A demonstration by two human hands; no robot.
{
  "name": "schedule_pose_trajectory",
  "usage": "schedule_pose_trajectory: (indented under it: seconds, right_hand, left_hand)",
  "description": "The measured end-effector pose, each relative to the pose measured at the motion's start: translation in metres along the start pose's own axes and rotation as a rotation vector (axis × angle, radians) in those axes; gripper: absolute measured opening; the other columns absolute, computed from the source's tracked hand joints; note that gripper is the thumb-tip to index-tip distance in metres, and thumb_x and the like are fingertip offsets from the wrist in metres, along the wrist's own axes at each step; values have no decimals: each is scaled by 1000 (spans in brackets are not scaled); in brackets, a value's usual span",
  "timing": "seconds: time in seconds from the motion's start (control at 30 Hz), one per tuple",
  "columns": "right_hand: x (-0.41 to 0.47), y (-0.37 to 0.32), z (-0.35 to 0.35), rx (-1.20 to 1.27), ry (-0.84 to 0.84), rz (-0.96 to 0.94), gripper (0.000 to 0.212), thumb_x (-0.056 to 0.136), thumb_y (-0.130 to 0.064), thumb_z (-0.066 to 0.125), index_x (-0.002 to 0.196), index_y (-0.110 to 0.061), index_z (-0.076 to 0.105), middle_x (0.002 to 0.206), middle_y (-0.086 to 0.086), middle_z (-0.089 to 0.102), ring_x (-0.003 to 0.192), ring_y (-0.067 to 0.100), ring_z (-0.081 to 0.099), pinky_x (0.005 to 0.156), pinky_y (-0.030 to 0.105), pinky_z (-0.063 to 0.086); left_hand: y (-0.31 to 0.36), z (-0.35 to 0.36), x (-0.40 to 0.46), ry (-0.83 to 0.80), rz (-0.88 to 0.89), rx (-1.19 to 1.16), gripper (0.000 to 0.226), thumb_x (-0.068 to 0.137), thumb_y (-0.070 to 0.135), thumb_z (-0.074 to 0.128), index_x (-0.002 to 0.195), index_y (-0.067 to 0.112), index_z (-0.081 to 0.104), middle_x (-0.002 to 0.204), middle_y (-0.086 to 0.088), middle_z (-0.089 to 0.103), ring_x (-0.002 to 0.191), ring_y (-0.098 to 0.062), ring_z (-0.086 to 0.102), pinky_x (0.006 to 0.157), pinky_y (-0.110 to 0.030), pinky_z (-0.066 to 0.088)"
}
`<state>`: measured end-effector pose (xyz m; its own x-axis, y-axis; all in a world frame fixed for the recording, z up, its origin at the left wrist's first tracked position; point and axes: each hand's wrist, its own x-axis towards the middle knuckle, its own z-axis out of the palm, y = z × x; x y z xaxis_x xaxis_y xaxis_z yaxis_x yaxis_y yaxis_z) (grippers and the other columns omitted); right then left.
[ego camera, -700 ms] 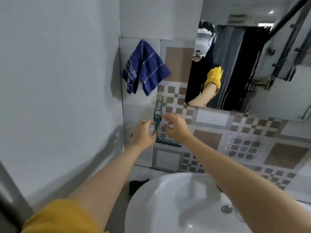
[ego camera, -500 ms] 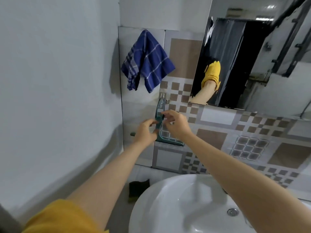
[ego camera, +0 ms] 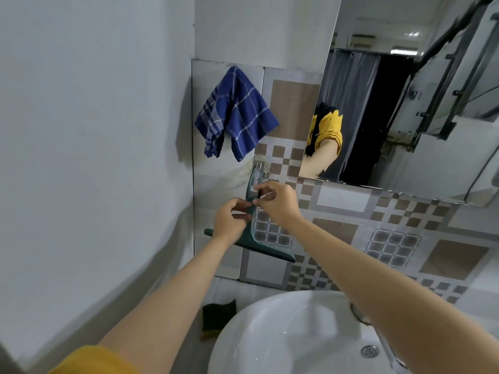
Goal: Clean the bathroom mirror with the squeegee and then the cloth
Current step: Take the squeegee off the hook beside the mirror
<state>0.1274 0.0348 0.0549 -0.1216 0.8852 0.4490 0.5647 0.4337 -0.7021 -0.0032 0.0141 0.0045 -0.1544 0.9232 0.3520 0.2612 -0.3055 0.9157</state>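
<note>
A: Where is the squeegee (ego camera: 252,240)?

B: On a wall hook (ego camera: 258,168), below the blue checked cloth (ego camera: 237,114), left of the mirror (ego camera: 405,103).

A: The 2 hands?

B: Left hand (ego camera: 232,221) and right hand (ego camera: 278,202) both pinch its handle.

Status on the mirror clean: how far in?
Nothing wiped yet. Both hands, left hand and right hand, are at the handle of the green squeegee, which hangs on its wall hook. Left: squeegee the mirror, then wipe with the blue cloth, which hangs untouched.
</note>
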Motion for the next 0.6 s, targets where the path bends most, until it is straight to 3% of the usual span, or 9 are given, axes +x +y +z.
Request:
schedule_pose_trajectory:
  seconds: [0.1, 0.17, 0.23, 0.37, 0.47, 0.53, 0.6]
  right_hand:
    - [1, -12, -10, 36, 18, -24, 27, 78, -2, 75, 100, -16, 70, 82, -8, 63, 67, 5, 62, 62, 10, 50]
    - [1, -21, -18, 51, 31, -57, 26, 77, 0, 75, 98, -16, 70, 79, -11, 62, 65, 1, 60, 58, 7, 48]
    - [0, -30, -27, 44, 55, -109, 26, 76, -2, 76, 96, -18, 70, 79, -10, 63, 64, -1, 61, 58, 7, 48]
    - [-7, -42, -55, -4, 104, -220, 25, 74, -10, 80, 97, -13, 70, 80, -3, 69, 66, 4, 64, 62, 12, 51]
    - [-16, -43, -89, -209, 124, -383, 28, 71, -21, 83, 94, -11, 70, 79, 4, 69, 69, 18, 63, 61, 32, 55]
    - [-22, -45, -114, -443, 193, -538, 35, 67, -31, 84, 93, -12, 70, 85, 8, 62, 77, 25, 58, 59, 32, 47]
    - [-27, -51, -140, -678, 243, -664, 44, 65, -43, 82, 99, -17, 69, 94, 10, 56, 88, 30, 54, 70, 33, 40]
  left_hand:
    - [16, -4, -4, 44, 47, -36, 20, 81, 1, 65, 91, 17, 63, 89, 11, 63, 86, -3, 59, 71, -13, 47]
    - [28, -5, -6, 65, 70, -57, 18, 81, 1, 64, 92, 16, 64, 91, 7, 65, 87, -7, 60, 77, -20, 50]
    - [40, -7, -9, 97, 95, -76, 18, 81, 0, 64, 90, 15, 65, 91, 4, 66, 87, -9, 62, 80, -26, 51]
    - [69, -8, -17, 95, 117, -99, 22, 80, -4, 64, 87, 17, 66, 87, 8, 66, 84, -7, 63, 77, -24, 53]
    - [90, -8, -23, 27, 163, -79, 24, 79, -5, 65, 83, 19, 66, 85, 7, 68, 80, -8, 65, 72, -17, 54]
    - [106, -6, -27, -17, 182, -47, 23, 78, -4, 67, 82, 18, 67, 85, 5, 69, 79, -9, 66, 70, -15, 53]
    - [122, -2, -32, -53, 194, -17, 18, 78, -5, 67, 84, 12, 69, 86, -1, 70, 79, -11, 66, 73, -18, 53]
